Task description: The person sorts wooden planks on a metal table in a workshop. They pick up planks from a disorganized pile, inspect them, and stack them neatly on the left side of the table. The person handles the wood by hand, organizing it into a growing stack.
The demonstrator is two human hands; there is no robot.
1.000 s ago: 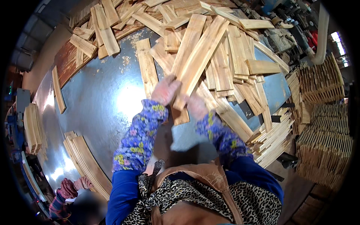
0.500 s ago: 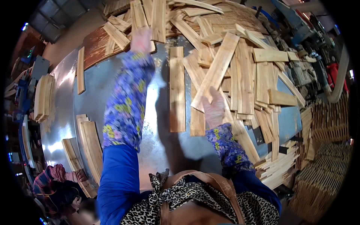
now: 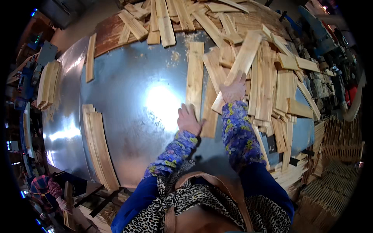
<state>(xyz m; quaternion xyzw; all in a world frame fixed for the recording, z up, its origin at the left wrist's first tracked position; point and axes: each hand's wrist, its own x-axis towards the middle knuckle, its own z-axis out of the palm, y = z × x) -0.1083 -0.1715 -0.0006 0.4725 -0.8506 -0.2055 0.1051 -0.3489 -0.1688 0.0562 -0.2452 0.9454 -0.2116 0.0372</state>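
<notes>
My left hand (image 3: 189,119) lies with spread fingers over the near end of a flat light-wood plank (image 3: 195,70) on the metal tabletop (image 3: 128,85). To its right, my right hand (image 3: 234,91) rests on the lower part of a slanted plank (image 3: 246,52), fingers stretched out along the wood. That slanted plank lies across other planks in a loose heap (image 3: 264,81). Between my hands, another plank (image 3: 210,116) sits partly under the slanted one. Both forearms wear floral sleeves.
More planks (image 3: 165,23) are piled on a brown board at the far edge. A short row of planks (image 3: 99,143) stands at the left, near a single plank (image 3: 90,58). Stacked slats (image 3: 334,171) fill the right side. Another person (image 3: 44,192) holds a plank at lower left.
My left hand has come back from the far planks to the near plank's end. My right hand stays at the slanted plank. The other person has moved a plank off the table's left edge.
</notes>
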